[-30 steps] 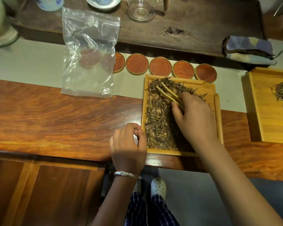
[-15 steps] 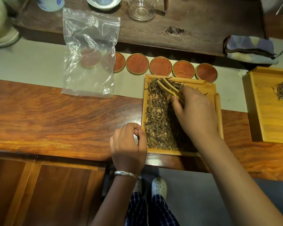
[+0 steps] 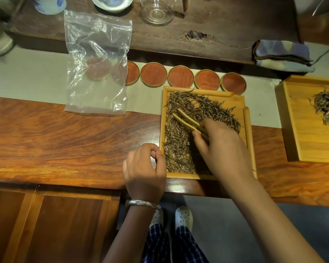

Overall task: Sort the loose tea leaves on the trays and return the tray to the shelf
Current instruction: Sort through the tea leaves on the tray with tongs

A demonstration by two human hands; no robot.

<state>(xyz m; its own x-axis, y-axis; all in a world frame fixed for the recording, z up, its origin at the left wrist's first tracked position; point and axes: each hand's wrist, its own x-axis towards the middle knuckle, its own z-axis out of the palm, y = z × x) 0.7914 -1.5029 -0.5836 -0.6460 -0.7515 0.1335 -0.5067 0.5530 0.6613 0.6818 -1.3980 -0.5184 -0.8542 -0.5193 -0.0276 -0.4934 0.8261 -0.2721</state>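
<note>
While the right hand (image 3: 222,149) grips bamboo tongs (image 3: 190,121) pointing toward ten o'clock over the tea leaves (image 3: 177,145), the left hand (image 3: 144,171) seemingly curls empty at the tray (image 3: 248,130)'s seven o'clock corner.

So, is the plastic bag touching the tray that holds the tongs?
Apart. The head view shows a bare strip of table between the plastic bag and the left rim of the tray, where the tongs work.

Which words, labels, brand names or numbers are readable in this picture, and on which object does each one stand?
None can be read.
The plastic bag is clear and unprinted.
The coasters, tea tray and bamboo tongs show bare wood.
The cups carry blue painted marks, too blurred to tell as writing.
</note>
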